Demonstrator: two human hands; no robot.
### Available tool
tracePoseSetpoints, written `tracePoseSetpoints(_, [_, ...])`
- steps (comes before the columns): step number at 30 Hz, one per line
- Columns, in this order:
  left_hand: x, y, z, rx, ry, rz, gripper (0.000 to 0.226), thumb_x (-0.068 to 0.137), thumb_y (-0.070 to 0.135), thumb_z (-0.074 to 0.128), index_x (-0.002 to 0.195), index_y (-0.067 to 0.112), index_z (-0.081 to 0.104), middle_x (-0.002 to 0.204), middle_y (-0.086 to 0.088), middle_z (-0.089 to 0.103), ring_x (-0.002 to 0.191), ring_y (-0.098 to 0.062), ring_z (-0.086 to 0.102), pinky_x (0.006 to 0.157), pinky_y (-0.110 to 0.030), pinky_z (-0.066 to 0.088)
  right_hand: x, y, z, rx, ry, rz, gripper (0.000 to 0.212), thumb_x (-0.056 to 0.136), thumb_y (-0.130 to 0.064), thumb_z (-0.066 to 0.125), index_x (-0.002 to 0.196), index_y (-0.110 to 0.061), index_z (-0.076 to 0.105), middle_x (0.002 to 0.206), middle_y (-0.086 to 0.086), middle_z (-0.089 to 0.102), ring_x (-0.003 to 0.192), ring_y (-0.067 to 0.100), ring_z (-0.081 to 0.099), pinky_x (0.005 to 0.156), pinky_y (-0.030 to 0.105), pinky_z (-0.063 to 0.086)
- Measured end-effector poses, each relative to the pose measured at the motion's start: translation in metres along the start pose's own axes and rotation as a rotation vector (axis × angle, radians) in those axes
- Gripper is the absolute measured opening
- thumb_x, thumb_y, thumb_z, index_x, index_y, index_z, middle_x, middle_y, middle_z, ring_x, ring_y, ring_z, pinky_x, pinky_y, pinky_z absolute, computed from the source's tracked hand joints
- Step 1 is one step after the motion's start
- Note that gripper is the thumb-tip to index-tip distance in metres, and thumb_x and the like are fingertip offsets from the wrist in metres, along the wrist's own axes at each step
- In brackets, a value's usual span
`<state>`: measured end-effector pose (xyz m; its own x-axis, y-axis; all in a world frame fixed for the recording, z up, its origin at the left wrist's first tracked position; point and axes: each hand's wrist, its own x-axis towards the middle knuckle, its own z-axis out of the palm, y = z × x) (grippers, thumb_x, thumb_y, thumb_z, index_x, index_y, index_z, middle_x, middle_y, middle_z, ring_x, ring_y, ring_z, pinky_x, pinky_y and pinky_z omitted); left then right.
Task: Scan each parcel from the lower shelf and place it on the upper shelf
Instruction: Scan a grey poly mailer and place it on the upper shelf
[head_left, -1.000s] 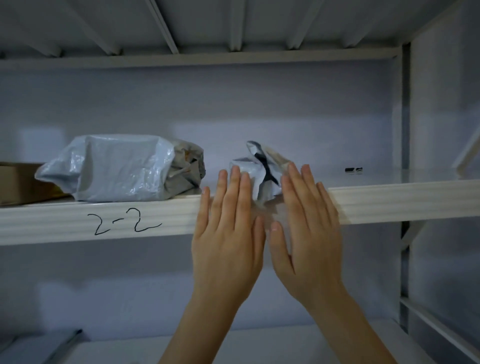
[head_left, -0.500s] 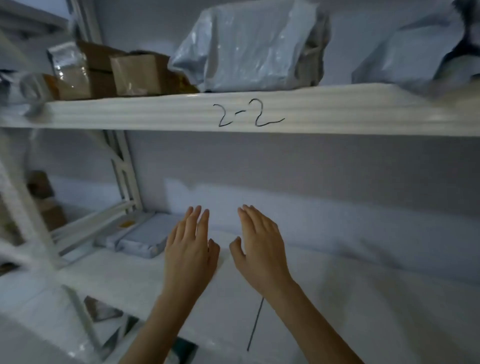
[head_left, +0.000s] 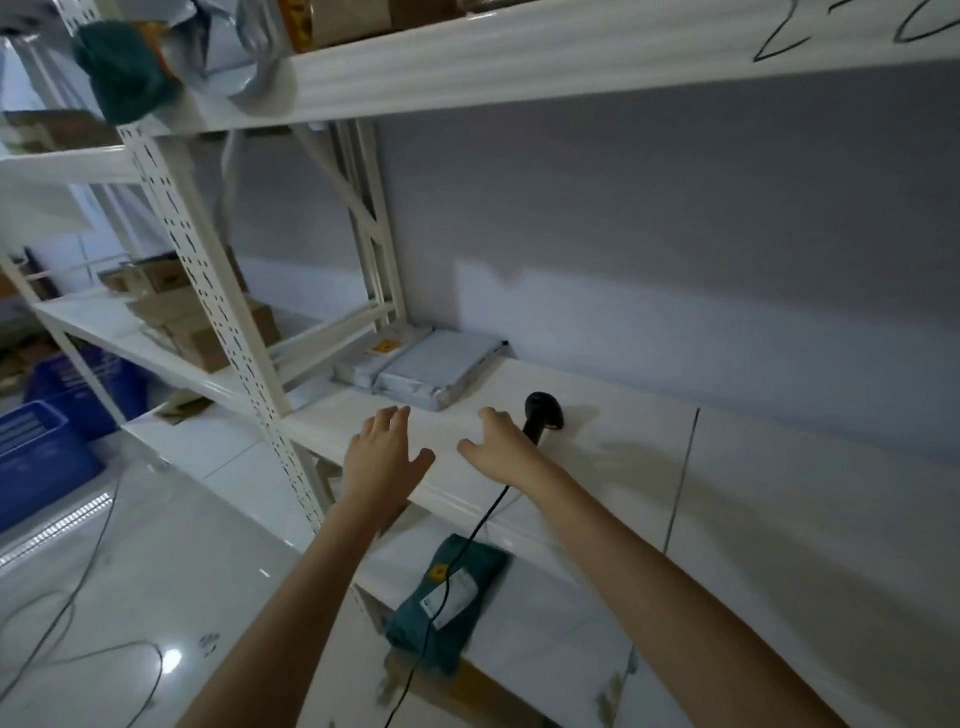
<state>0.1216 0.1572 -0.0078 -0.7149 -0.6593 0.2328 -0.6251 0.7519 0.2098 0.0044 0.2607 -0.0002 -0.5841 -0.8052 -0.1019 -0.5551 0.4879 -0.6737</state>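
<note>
Hands hover over the lower shelf, fingers relaxed and spread, holding nothing. Left hand is nearest the grey parcels lying flat at the shelf's back-left corner, long axis running toward the wall. Right hand is just beside the black barcode scanner, head pointing away.

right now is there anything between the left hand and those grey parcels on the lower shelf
Nothing visible. The left hand hovers open over the lower shelf, and only bare shelf lies between it and the grey parcels at the back left. The scanner stands off to the right, by the right hand.
</note>
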Motion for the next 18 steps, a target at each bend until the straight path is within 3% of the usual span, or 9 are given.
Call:
tracePoseSetpoints(6, [0.034, -0.026, 0.019, -0.047, -0.07, -0.002, 0.067, 0.09, 0.04, 0.054, 0.145, 0.01, 0.031, 0.148, -0.012, 0.035, 0.133, -0.029, 0.036, 0.105, -0.038, 0.035, 0.037, 0.0, 0.025, 0.079, -0.052, 0.113, 0.059, 0.095, -0.034, 0.045, 0.142, -0.003, 0.026, 0.147, 0.016, 0.031, 0.128, 0.031, 0.043, 0.101, 0.035, 0.039])
tracePoseSetpoints(11, [0.07, -0.034, 0.041, -0.156, 0.018, 0.04, 0.05, 0.091, 0.033, 0.055, 0.136, 0.013, 0.046, 0.139, -0.01, 0.047, 0.125, -0.026, 0.045, 0.098, -0.034, 0.041, 0.085, 0.009, 0.032, 0.225, -0.062, 0.206, 0.06, 0.094, -0.033, 0.045, 0.144, -0.005, 0.026, 0.149, 0.012, 0.032, 0.131, 0.027, 0.04, 0.101, 0.031, 0.035])
tracePoseSetpoints(13, [0.088, -0.042, 0.053, -0.15, 0.005, 0.028, 0.051, 0.09, 0.034, 0.056, 0.136, 0.013, 0.047, 0.139, -0.01, 0.047, 0.125, -0.026, 0.045, 0.098, -0.035, 0.041, 0.113, 0.011, 0.034, 0.284, -0.039, 0.24, 0.061, 0.094, -0.031, 0.046, 0.145, -0.005, 0.026, 0.147, 0.013, 0.036, 0.127, 0.026, 0.044, 0.1, 0.031, 0.036])
tracePoseSetpoints(15, [0.109, -0.049, 0.065, -0.125, -0.049, -0.006, 0.055, 0.089, 0.037, 0.057, 0.137, 0.013, 0.044, 0.141, -0.011, 0.044, 0.125, -0.028, 0.044, 0.098, -0.035, 0.041, 0.14, 0.01, 0.035, 0.365, -0.003, 0.259, 0.057, 0.092, -0.028, 0.048, 0.141, -0.004, 0.033, 0.138, 0.014, 0.046, 0.108, 0.023, 0.049, 0.092, 0.031, 0.039])
tracePoseSetpoints(16, [0.122, -0.054, 0.072, -0.116, -0.08, -0.031, 0.058, 0.088, 0.039, 0.058, 0.138, 0.012, 0.042, 0.141, -0.012, 0.043, 0.125, -0.03, 0.044, 0.098, -0.036, 0.041, 0.153, 0.01, 0.036, 0.403, 0.02, 0.248, 0.045, 0.092, -0.026, 0.048, 0.132, -0.005, 0.045, 0.125, 0.014, 0.055, 0.097, 0.022, 0.05, 0.084, 0.031, 0.04])
tracePoseSetpoints(17, [0.134, -0.059, 0.078, -0.106, -0.11, -0.055, 0.061, 0.087, 0.041, 0.058, 0.138, 0.011, 0.041, 0.14, -0.014, 0.043, 0.124, -0.032, 0.044, 0.098, -0.037, 0.04, 0.169, 0.011, 0.038, 0.415, 0.048, 0.242, 0.024, 0.092, -0.024, 0.048, 0.109, -0.01, 0.058, 0.103, 0.011, 0.061, 0.086, 0.021, 0.05, 0.075, 0.03, 0.039])
tracePoseSetpoints(18, [0.146, -0.064, 0.084, -0.095, -0.145, -0.079, 0.065, 0.087, 0.043, 0.059, 0.138, 0.009, 0.038, 0.14, -0.017, 0.042, 0.124, -0.034, 0.044, 0.099, -0.038, 0.039, 0.182, 0.011, 0.038, 0.42, 0.079, 0.233, 0.016, 0.092, -0.021, 0.048, 0.08, -0.016, 0.058, 0.078, 0.006, 0.056, 0.073, 0.02, 0.047, 0.067, 0.029, 0.036])
